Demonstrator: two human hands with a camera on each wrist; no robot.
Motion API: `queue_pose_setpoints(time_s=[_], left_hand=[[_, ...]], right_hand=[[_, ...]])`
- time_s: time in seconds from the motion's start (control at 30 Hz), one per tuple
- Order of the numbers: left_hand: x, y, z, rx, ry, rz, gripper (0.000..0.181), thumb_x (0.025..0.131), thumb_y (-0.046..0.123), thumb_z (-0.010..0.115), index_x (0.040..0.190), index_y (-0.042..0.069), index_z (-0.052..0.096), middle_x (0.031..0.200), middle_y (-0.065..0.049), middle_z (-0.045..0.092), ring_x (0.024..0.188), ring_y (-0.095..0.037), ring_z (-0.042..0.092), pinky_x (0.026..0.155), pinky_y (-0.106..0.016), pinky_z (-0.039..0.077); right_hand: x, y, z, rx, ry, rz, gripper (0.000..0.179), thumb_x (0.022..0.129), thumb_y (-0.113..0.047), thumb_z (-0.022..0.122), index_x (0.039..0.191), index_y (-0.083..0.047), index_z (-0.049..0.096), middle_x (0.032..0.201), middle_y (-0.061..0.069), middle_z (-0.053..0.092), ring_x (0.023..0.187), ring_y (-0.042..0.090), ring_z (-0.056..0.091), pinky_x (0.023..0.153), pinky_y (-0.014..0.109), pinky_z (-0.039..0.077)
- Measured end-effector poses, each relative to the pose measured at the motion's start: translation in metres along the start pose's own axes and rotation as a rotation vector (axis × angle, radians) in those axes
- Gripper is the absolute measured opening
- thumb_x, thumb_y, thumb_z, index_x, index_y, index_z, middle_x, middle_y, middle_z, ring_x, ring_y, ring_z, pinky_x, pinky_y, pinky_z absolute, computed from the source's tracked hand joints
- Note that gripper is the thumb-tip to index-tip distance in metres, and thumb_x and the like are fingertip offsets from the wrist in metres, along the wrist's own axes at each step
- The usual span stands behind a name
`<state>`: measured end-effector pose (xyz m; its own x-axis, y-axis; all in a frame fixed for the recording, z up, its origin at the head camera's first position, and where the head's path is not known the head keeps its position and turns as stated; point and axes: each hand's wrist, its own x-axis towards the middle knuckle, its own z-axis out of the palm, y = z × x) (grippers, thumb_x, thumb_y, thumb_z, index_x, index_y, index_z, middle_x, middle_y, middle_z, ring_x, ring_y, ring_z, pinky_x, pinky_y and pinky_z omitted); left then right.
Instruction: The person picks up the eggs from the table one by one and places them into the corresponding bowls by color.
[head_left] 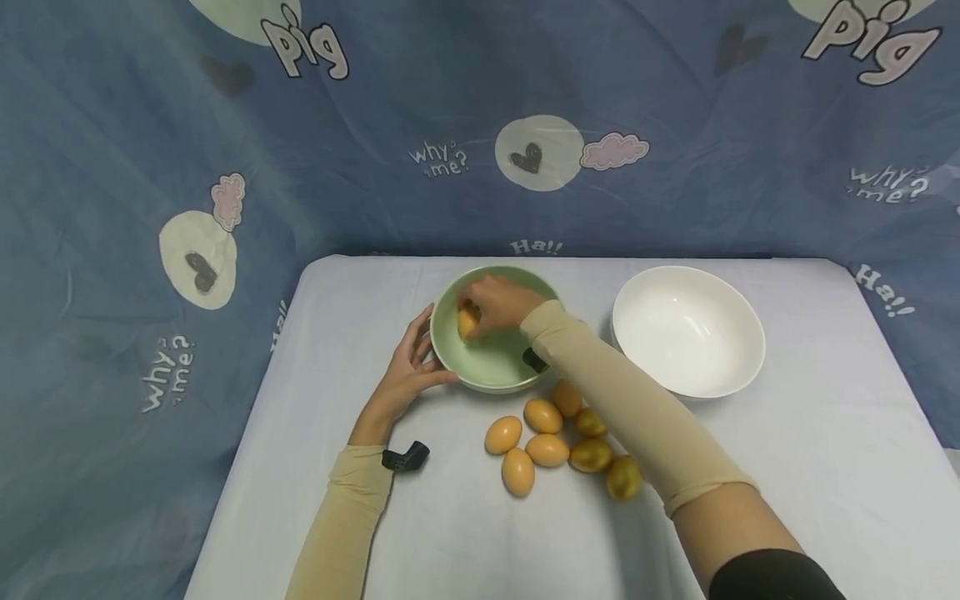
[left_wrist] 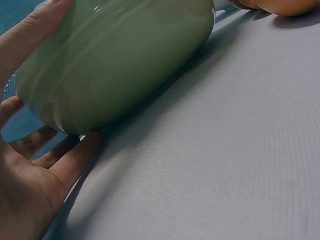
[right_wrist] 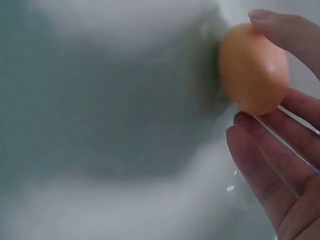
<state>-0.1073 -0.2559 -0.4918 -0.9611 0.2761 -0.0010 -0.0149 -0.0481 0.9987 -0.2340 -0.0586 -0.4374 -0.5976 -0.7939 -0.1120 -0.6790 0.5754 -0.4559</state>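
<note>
A light green bowl [head_left: 491, 367] stands at the back of the white table. Inside it, my right hand [head_left: 501, 302] holds an orange-brown egg [right_wrist: 254, 70] between thumb and fingertips, close to the bowl's inner surface. My left hand [head_left: 408, 367] rests against the bowl's left side. In the left wrist view its thumb lies on the green outer wall [left_wrist: 130, 55], and the other fingers [left_wrist: 75, 160] touch low near the base, fairly straight. Several orange-brown eggs [head_left: 547, 450] lie on the table in front of the bowl, beside three shiny golden eggs [head_left: 592, 455].
A larger white bowl [head_left: 688, 333] stands on the right with nothing in it. My right forearm [head_left: 622, 392] passes over the table between the white bowl and the eggs. A blue printed cloth [head_left: 420, 100] hangs behind the table [head_left: 450, 533].
</note>
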Motion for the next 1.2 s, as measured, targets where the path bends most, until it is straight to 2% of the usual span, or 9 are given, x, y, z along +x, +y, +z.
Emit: queue_pose_setpoints(time_s=[0.13, 0.23, 0.4, 0.5, 0.7, 0.93, 1.07, 1.2], left_hand=[[0.000, 0.000, 0.001, -0.001, 0.001, 0.000, 0.114, 0.071, -0.007, 0.082, 0.157, 0.024, 0.014, 0.161, -0.001, 0.021, 0.148, -0.026, 0.026, 0.113, -0.035, 0.044], [-0.001, 0.000, 0.000, -0.001, 0.004, 0.001, 0.114, 0.071, -0.007, 0.082, 0.157, 0.024, 0.014, 0.161, 0.000, 0.021, 0.148, -0.027, 0.027, 0.112, -0.033, 0.044], [-0.001, -0.001, -0.001, -0.006, -0.001, 0.001, 0.114, 0.071, -0.008, 0.081, 0.157, 0.025, 0.013, 0.161, 0.001, 0.020, 0.148, -0.026, 0.027, 0.112, -0.032, 0.045], [-0.001, -0.002, -0.001, -0.011, -0.006, 0.005, 0.115, 0.071, -0.008, 0.081, 0.157, 0.024, 0.013, 0.161, 0.001, 0.020, 0.148, -0.026, 0.027, 0.112, -0.032, 0.045], [-0.001, -0.002, 0.000, -0.021, -0.009, 0.012, 0.114, 0.071, -0.009, 0.081, 0.157, 0.026, 0.015, 0.160, 0.001, 0.021, 0.148, -0.026, 0.028, 0.112, -0.031, 0.044], [0.000, -0.002, 0.000, -0.021, -0.008, 0.005, 0.114, 0.070, -0.009, 0.081, 0.157, 0.026, 0.015, 0.160, 0.002, 0.022, 0.147, -0.025, 0.028, 0.112, -0.031, 0.045], [0.000, -0.001, 0.001, -0.010, 0.006, -0.004, 0.114, 0.070, -0.010, 0.081, 0.156, 0.027, 0.016, 0.160, 0.002, 0.022, 0.148, -0.025, 0.027, 0.112, -0.034, 0.045], [0.000, 0.001, 0.001, 0.012, 0.015, -0.010, 0.113, 0.071, -0.008, 0.081, 0.156, 0.029, 0.017, 0.160, 0.003, 0.022, 0.148, -0.024, 0.027, 0.113, -0.037, 0.044]], right_hand=[[-0.004, -0.001, -0.005, 0.009, -0.007, 0.010, 0.060, 0.073, -0.035, 0.084, 0.123, -0.008, 0.065, 0.096, 0.001, 0.069, 0.075, 0.013, 0.057, 0.067, 0.026, 0.052], [-0.007, -0.002, -0.009, -0.007, -0.003, 0.008, 0.061, 0.074, -0.037, 0.083, 0.125, -0.009, 0.065, 0.102, 0.002, 0.071, 0.075, 0.012, 0.058, 0.067, 0.024, 0.052], [-0.014, -0.004, -0.017, -0.050, 0.017, 0.006, 0.064, 0.074, -0.044, 0.082, 0.126, -0.012, 0.064, 0.112, 0.001, 0.071, 0.084, 0.010, 0.060, 0.079, 0.026, 0.055], [-0.020, -0.006, -0.020, -0.059, 0.037, -0.023, 0.064, 0.073, -0.046, 0.082, 0.125, -0.012, 0.065, 0.115, 0.002, 0.070, 0.090, 0.010, 0.062, 0.086, 0.028, 0.056], [-0.039, -0.016, -0.025, -0.106, 0.068, -0.083, 0.064, 0.072, -0.050, 0.081, 0.123, -0.014, 0.066, 0.116, 0.000, 0.070, 0.096, 0.013, 0.064, 0.089, 0.030, 0.056], [-0.067, -0.028, -0.019, -0.033, 0.059, -0.137, 0.064, 0.074, -0.048, 0.081, 0.126, -0.012, 0.065, 0.122, 0.001, 0.068, 0.107, 0.015, 0.064, 0.094, 0.030, 0.056], [-0.085, -0.032, -0.012, 0.023, 0.066, -0.155, 0.062, 0.075, -0.045, 0.081, 0.127, -0.016, 0.064, 0.123, -0.002, 0.068, 0.106, 0.015, 0.064, 0.088, 0.028, 0.057], [-0.103, -0.038, -0.007, 0.050, 0.090, -0.160, 0.059, 0.077, -0.042, 0.080, 0.128, -0.020, 0.062, 0.124, -0.005, 0.066, 0.103, 0.010, 0.064, 0.082, 0.023, 0.057]])
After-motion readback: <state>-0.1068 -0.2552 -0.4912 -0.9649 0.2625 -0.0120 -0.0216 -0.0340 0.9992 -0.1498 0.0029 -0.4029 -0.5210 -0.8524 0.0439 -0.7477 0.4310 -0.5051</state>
